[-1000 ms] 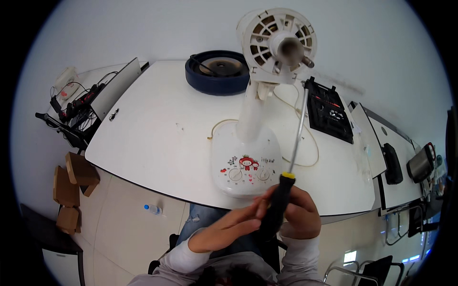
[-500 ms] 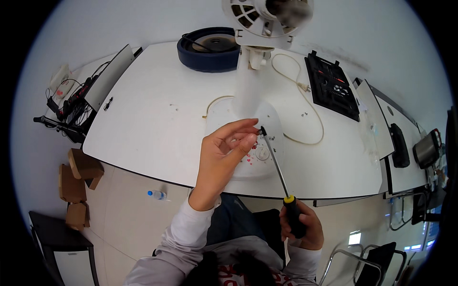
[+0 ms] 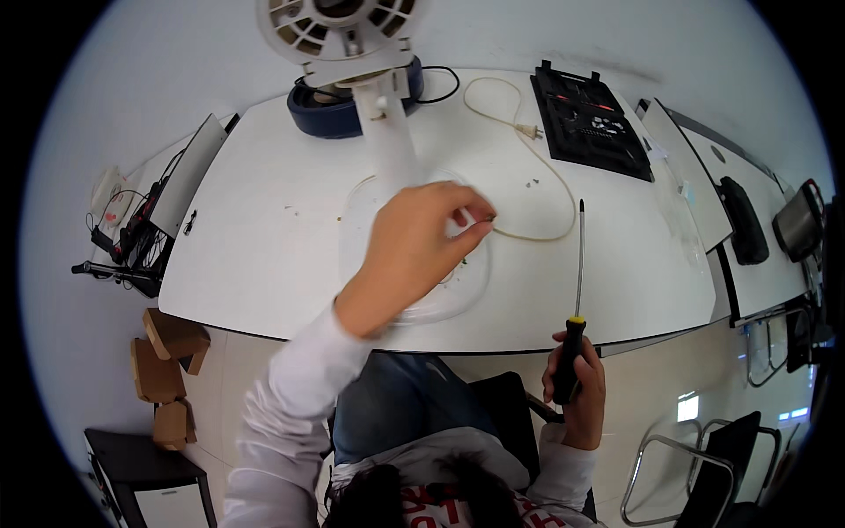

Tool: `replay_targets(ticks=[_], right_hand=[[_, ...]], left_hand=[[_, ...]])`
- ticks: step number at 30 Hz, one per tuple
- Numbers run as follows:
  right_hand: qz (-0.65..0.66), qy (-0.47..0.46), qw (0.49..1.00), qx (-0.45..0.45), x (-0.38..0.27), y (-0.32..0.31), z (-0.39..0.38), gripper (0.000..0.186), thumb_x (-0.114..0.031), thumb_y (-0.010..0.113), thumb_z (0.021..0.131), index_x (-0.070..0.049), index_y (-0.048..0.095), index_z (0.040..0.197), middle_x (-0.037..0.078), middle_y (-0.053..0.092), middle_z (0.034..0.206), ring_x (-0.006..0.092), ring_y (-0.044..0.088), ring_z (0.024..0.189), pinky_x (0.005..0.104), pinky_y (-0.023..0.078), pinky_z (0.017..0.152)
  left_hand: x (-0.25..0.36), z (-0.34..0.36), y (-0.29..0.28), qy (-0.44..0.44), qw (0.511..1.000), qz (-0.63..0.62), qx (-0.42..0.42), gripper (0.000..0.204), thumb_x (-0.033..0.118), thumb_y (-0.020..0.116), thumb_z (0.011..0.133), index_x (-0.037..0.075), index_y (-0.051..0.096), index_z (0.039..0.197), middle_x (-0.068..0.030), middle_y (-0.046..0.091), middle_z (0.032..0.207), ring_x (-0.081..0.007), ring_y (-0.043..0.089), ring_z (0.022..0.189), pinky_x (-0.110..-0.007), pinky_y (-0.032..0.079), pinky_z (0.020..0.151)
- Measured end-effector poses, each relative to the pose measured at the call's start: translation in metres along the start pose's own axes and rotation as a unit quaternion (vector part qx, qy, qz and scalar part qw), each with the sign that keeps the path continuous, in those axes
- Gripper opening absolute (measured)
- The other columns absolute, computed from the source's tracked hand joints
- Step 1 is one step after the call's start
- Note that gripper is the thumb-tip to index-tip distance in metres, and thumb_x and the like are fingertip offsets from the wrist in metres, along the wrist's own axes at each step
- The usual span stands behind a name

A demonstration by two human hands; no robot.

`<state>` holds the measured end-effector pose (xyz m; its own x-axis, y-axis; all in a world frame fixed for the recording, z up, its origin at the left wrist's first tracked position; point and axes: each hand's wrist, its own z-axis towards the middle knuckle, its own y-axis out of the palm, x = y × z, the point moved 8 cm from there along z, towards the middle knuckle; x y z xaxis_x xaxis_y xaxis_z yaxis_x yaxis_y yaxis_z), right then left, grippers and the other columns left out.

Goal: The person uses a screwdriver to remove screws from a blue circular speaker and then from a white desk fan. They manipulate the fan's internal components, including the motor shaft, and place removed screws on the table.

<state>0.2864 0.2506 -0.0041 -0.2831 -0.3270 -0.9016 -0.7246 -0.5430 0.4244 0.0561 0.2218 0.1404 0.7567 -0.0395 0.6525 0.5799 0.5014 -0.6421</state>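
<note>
My left hand (image 3: pixel 418 233) is over the round white base (image 3: pixel 356 264) of a fan, thumb and forefinger pinched together on a small dark piece (image 3: pixel 492 217). It is too small and blurred to name. From the base rises the white fan stand (image 3: pixel 387 132), with the uncovered fan head (image 3: pixel 339 22) at its top. My right hand (image 3: pixel 581 383) grips a screwdriver (image 3: pixel 574 339) by its black and yellow handle, near the table's front edge. The shaft points up and away, its tip apart from everything. The left hand hides part of the base.
A pale power cord (image 3: pixel 563 180) curls right of the base, beside several small bits (image 3: pixel 532 184). At the back stand a dark blue round part (image 3: pixel 326 119) and an open black tool case (image 3: pixel 594 128). Cardboard boxes (image 3: pixel 158 370) and a chair (image 3: pixel 722 458) are on the floor.
The screwdriver's tip has come away from my left fingers, moving right with my right hand. My left hand has turned over, still pinching. The head view has shifted, so the fan appears further left.
</note>
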Motion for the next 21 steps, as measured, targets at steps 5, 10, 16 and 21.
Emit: replay_targets(ticks=[5,10,16,21], right_hand=[[-0.023,-0.019,0.997,0.069,0.007,-0.04,-0.001,0.044,-0.028,0.05,0.091,0.004,0.048,0.121,0.004,0.055,0.078,0.0098,0.05,0.055,0.0207,0.038,0.045],[-0.009,-0.046,0.994,0.102,0.005,-0.063,-0.006,0.045,-0.03,0.052,0.091,0.004,0.048,0.12,0.004,0.055,0.076,0.0088,0.049,0.055,0.0198,0.037,0.046],[-0.01,-0.032,0.993,0.109,0.002,-0.07,-0.004,0.047,-0.033,0.055,0.089,0.004,0.05,0.118,0.006,0.057,0.073,0.0087,0.048,0.053,0.0199,0.036,0.046],[0.004,-0.026,0.995,0.1,0.004,-0.075,-0.003,0.049,-0.034,0.057,0.088,0.005,0.051,0.117,0.006,0.057,0.07,0.0087,0.047,0.052,0.0194,0.035,0.046]], left_hand=[[-0.032,0.071,0.084,0.055,0.959,0.258,-0.107,0.006,0.015,0.068,0.072,0.011,0.064,0.076,-0.0057,0.066,0.077,-0.0241,0.063,0.072,-0.037,0.048,0.062],[-0.078,0.118,0.133,0.033,0.926,0.355,-0.122,0.007,0.015,0.069,0.069,0.013,0.064,0.074,-0.0056,0.066,0.077,-0.0265,0.063,0.075,-0.038,0.049,0.064],[-0.097,0.14,0.154,0.005,0.91,0.39,-0.142,0.008,0.012,0.067,0.068,0.014,0.064,0.075,-0.0046,0.066,0.078,-0.0262,0.063,0.077,-0.038,0.049,0.065],[-0.107,0.148,0.157,-0.024,0.919,0.355,-0.17,0.009,0.011,0.067,0.069,0.014,0.065,0.077,-0.0019,0.067,0.079,-0.023,0.064,0.08,-0.036,0.049,0.067]])
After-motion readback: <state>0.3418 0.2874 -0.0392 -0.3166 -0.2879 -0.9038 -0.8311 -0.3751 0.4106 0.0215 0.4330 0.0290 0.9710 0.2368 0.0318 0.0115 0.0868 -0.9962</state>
